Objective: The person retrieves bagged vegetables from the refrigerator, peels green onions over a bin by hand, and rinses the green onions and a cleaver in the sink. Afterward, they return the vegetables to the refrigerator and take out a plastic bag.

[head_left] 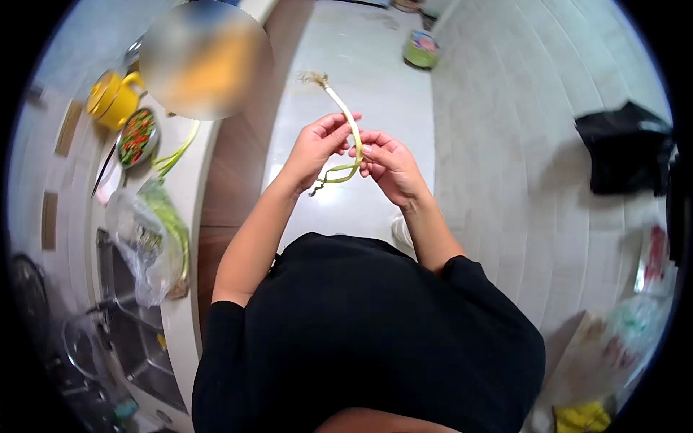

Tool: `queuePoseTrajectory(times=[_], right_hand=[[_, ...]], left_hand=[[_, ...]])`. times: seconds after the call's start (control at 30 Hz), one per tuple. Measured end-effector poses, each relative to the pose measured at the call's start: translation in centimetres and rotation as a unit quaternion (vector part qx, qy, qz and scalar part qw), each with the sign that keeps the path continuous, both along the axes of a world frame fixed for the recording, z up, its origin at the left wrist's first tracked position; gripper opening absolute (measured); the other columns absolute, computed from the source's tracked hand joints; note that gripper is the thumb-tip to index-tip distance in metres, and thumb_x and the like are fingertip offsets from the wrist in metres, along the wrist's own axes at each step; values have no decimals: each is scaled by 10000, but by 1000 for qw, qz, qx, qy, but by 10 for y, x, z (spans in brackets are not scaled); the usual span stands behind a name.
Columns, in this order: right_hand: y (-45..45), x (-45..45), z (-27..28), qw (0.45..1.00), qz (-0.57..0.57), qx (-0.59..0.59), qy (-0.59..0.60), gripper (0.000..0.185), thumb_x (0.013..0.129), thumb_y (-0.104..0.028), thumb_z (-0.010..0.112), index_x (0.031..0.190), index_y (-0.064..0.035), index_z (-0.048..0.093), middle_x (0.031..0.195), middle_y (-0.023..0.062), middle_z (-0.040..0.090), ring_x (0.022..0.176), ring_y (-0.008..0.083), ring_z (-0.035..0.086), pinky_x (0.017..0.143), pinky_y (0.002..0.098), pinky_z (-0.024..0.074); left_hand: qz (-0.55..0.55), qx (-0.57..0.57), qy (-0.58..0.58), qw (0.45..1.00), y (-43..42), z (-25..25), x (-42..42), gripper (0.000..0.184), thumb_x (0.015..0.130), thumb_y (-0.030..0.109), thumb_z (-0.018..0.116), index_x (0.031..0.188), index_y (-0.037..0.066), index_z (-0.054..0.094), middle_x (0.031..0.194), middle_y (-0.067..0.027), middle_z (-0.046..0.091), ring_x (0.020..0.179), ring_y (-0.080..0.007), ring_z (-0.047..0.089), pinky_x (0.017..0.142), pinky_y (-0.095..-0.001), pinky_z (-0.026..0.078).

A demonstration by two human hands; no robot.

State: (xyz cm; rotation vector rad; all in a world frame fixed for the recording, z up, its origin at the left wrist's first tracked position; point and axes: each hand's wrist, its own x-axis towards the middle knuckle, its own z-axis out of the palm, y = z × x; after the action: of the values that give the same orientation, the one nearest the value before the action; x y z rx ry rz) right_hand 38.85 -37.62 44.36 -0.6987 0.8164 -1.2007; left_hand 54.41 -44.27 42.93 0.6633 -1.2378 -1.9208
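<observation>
A single scallion [345,110] is held up in front of me, its rooty end pointing up and away and its thin green leaves curling down to the left. My left hand [319,146] pinches the pale stalk around its middle, fingers closed on it. Lower down, where the stalk turns green, the thumb and fingers of my right hand [390,164] are closed on it too. More scallion leaves [176,153] lie on the counter to my left, near a plastic bag [137,245] of long green vegetables.
On the left counter [189,216] are a bowl of chopped red and green peppers [136,136] and a yellow pot [114,99]. A metal sink [148,361] lies nearer. A green container [421,50] stands on the floor ahead. A black bag [626,148] hangs at right.
</observation>
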Motion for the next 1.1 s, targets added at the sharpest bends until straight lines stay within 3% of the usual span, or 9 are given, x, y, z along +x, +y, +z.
queuePoseTrajectory(times=[0.1,0.23,0.47,0.53,0.6,0.7,0.83,0.97,1.1], right_hand=[[41,-69,-21,998,-45,-8,-31,235,826,-79,549,1043,8,526,904,80,614,696,78,542,618,199,458],[96,-153,-33,995,-99,9,4,251,832,-69,539,1064,19,507,929,93,609,718,81,544,648,201,452],[172,-270,-68,959,-272,65,38,286,769,-40,625,1015,3,485,805,79,608,601,80,541,490,181,415],[183,-290,-79,942,-323,73,55,287,756,-49,646,991,-11,486,756,56,589,570,57,519,432,169,371],[196,-306,-86,930,-347,79,93,281,753,-53,651,981,-15,492,751,52,586,574,57,520,446,172,372],[213,-327,-103,911,-385,88,122,256,754,-57,653,958,-17,505,753,46,585,597,62,528,482,181,385],[221,-345,-121,887,-438,107,103,233,756,-65,657,947,-17,532,769,8,579,662,41,510,569,168,386],[224,-352,-140,857,-479,114,151,273,763,-70,653,998,4,534,801,26,585,720,74,541,662,196,431],[220,-351,-156,833,-499,175,165,307,745,-21,656,1018,16,520,808,56,580,718,90,549,667,201,451]], left_hand=[[-52,37,5,998,21,-16,-74,245,871,182,545,1052,22,580,820,27,546,668,-37,436,605,-165,388],[-153,119,25,981,50,-36,-173,250,881,205,526,1063,40,572,817,32,535,690,-40,465,652,-185,414],[-241,-39,-63,968,115,-78,-305,345,913,219,475,1181,3,473,924,-31,571,820,-95,543,781,-250,447],[-241,-93,-124,958,133,-88,-325,394,845,131,578,1189,-21,458,953,-40,576,838,-101,543,766,-245,451],[-255,-135,-191,938,146,-87,-345,459,773,68,651,1172,-47,457,930,-49,590,831,-110,558,757,-241,454],[-293,-76,-177,937,157,-106,-381,433,771,69,652,1146,-53,471,902,-58,601,821,-113,570,761,-240,453],[-397,33,-163,902,151,-123,-413,346,804,108,613,1110,-18,511,905,-53,605,810,-105,577,751,-231,452],[-451,55,-168,875,147,-152,-442,273,846,147,539,1082,9,541,891,-31,604,778,-89,563,739,-233,451],[-439,-43,-196,876,142,-178,-462,287,806,130,524,1060,4,568,821,-35,584,696,-96,533,630,-238,434]])
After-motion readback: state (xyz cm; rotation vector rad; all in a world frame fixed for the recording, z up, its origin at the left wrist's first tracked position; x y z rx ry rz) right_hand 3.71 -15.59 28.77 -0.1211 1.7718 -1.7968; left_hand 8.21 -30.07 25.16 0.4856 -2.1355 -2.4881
